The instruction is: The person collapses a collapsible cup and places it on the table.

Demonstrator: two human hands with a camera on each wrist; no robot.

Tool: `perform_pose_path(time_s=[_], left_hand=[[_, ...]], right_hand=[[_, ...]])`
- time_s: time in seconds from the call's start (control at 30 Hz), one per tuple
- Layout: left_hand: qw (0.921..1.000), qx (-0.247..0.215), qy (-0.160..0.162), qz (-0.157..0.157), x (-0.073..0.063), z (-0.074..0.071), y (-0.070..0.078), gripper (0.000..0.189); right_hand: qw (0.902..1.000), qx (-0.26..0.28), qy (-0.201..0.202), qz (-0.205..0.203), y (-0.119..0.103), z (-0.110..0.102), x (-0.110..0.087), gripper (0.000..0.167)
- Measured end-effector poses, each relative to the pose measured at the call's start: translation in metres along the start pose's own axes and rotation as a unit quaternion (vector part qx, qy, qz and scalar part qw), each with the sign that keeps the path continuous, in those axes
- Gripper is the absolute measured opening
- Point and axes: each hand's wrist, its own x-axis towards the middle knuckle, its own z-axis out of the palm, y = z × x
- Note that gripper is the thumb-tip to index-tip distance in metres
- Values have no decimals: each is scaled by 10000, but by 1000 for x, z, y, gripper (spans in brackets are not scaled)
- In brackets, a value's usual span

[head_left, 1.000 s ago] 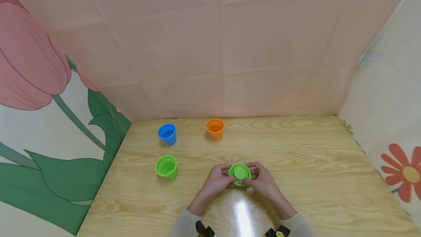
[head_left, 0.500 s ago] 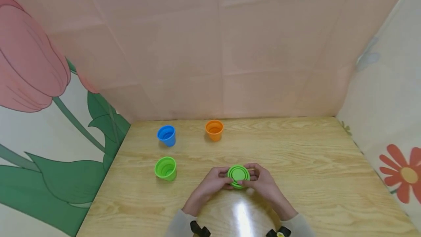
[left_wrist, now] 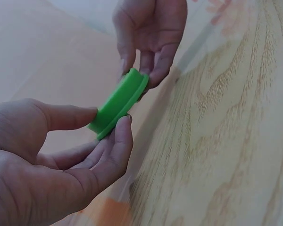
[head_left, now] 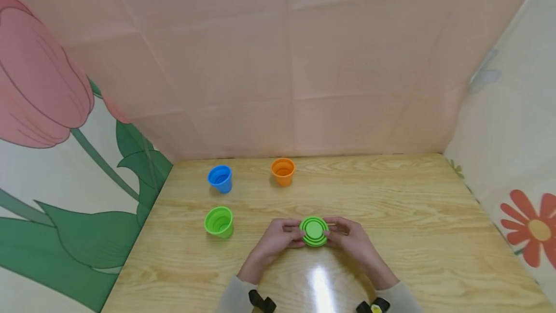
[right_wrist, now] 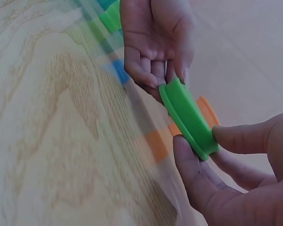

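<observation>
Between my two hands is a green collapsible cup (head_left: 314,231), pressed flat into a disc of concentric rings. My left hand (head_left: 280,238) pinches its left edge, thumb on the ringed face and fingers behind. On the opposite edge my right hand (head_left: 350,240) pinches it the same way. Seen edge-on in the left wrist view, the flattened cup (left_wrist: 119,103) shows a smooth wall with a wider rim, held above the table. The right wrist view shows the same cup (right_wrist: 188,120) with thumb and fingertips at both ends.
Three expanded cups stand upright on the wooden table (head_left: 412,206): a green cup (head_left: 219,222) left of my hands, a blue cup (head_left: 220,179) behind it, and an orange cup (head_left: 283,172) near the back wall (head_left: 286,62). Floral panels flank the table.
My thumbs have moved from the lower front of the flattened green cup out to its left and right edges. My hands have spread slightly apart. The standing cups have stayed put.
</observation>
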Motion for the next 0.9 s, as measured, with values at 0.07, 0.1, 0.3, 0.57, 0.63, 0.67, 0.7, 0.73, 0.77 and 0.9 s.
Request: perform_pose_path(time_s=[0.07, 0.1, 0.3, 0.57, 0.63, 0.67, 0.7, 0.73, 0.77, 0.9], left_hand=[[10000, -2, 29, -14, 0, -1, 1, 39], [10000, 3, 40, -18, 0, -1, 1, 38], [10000, -3, 57, -5, -1, -2, 3, 34], [9999, -116, 39, -94, 2, -3, 2, 31], [9998, -159, 37, -101, 3, -4, 2, 30], [9998, -185, 28, -113, 3, -4, 2, 30], [9997, -202, 16, -116, 2, -5, 2, 30], [9996, -250, 10, -141, 2, -5, 2, 30], [9995, -268, -8, -139, 2, -6, 2, 30], [9989, -411, -36, -217, 1, -7, 3, 32]], right_hand=[[9999, 100, -5, 22, 0, -1, 0, 46], [9999, 144, -12, 33, 1, -1, 0, 46], [9993, 339, -179, -4, 1, -4, -1, 48], [9983, 412, -401, -43, 0, -8, -2, 50], [9984, 364, -437, -26, 0, -9, -2, 51], [9985, 315, -447, -14, 0, -10, -3, 51], [9986, 263, -469, -12, 0, -10, -3, 52], [9986, 194, -494, -14, 0, -11, -3, 54], [9986, 100, -516, -21, 0, -11, -3, 55], [9969, -358, -675, -172, 0, -13, -3, 60]])
